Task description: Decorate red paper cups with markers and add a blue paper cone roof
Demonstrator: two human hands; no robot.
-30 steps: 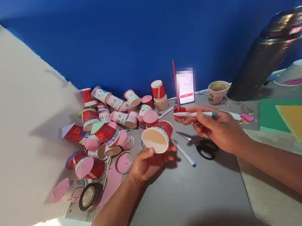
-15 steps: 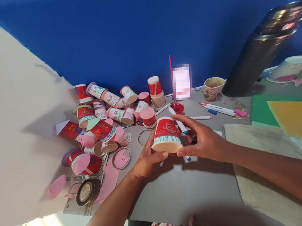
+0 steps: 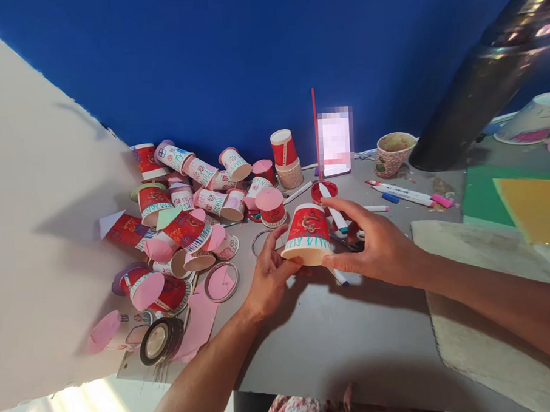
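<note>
Red tapered paper cup (image 3: 307,227) centre, above the grey flat bench (image 3: 303,344); red-and-white paper cups (image 3: 185,231) heaped left; black cylindrical bottle (image 3: 477,94) right, behind slim white markers (image 3: 401,193)!

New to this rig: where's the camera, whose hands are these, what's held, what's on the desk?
No machine: one person's two bare hands, seen by a camera worn on the head, looking forward and down. The left hand holds a red-and-white paper cup with teal zigzag strokes. The right hand touches its rim and holds a slim white marker with a teal end. The flat grey table bears a heap of decorated paper cups at left and a tall black shiny bottle at right.
</note>
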